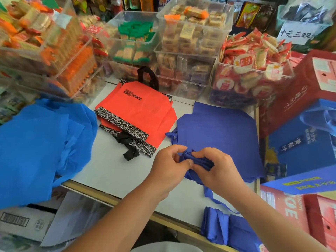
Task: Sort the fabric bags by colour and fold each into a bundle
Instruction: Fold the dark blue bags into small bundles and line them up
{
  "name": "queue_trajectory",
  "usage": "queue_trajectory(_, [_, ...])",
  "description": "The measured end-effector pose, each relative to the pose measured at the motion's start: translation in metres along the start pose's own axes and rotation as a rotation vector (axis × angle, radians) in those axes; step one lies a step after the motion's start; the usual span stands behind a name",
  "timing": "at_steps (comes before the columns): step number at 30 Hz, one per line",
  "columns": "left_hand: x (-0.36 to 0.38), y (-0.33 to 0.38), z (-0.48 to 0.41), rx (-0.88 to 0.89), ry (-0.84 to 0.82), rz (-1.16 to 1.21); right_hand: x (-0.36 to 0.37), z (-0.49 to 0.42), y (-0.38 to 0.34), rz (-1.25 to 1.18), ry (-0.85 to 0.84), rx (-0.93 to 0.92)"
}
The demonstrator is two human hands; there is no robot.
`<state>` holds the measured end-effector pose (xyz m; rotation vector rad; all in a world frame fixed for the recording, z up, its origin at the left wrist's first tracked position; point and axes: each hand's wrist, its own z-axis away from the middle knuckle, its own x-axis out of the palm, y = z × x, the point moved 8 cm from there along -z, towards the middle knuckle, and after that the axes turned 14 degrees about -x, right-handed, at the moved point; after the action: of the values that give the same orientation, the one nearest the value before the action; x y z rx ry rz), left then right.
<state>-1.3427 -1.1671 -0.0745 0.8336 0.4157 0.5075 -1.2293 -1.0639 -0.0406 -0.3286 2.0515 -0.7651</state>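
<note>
A stack of dark blue fabric bags lies flat on the white table, right of centre. At its near edge my left hand and my right hand both pinch the bunched dark blue handles of the stack. Left of it sits a pile of orange bags with black patterned trim and black handles. A heap of light blue bags covers the table's left end. A folded dark blue bundle rests at the near edge, bottom right.
Clear plastic bins of packaged snacks line the back of the table. Red and blue gift boxes stack up on the right. A cardboard box stands below the table's front edge on the left.
</note>
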Motion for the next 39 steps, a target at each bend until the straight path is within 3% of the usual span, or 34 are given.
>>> queue_trajectory(4, [0.005,0.008,0.002,0.033,-0.002,0.028,-0.004,-0.002,0.001,-0.021,-0.006,-0.006])
queue_trajectory(12, [0.004,0.008,0.019,0.168,0.018,-0.037,0.001,-0.001,0.003,-0.178,-0.214,0.152])
queue_trajectory(19, [-0.008,0.007,0.027,0.233,-0.047,-0.016,-0.008,0.006,-0.011,-0.353,-0.139,0.271])
queue_trajectory(23, [-0.012,0.001,0.028,0.148,-0.055,0.146,-0.008,0.009,-0.01,-0.431,-0.024,0.325])
queue_trajectory(27, [0.003,-0.006,0.025,0.126,-0.156,0.084,-0.003,0.008,-0.013,-0.406,-0.064,0.314])
queue_trajectory(33, [0.024,-0.026,0.016,0.079,-0.286,0.017,-0.007,0.033,0.03,-0.288,0.23,0.558])
queue_trajectory(35, [0.023,-0.034,0.009,0.06,-0.28,-0.011,-0.002,0.05,0.039,-0.338,0.192,0.646])
queue_trajectory(39, [0.023,-0.048,-0.007,0.054,-0.206,-0.042,0.017,0.086,0.036,-0.672,-0.034,0.742])
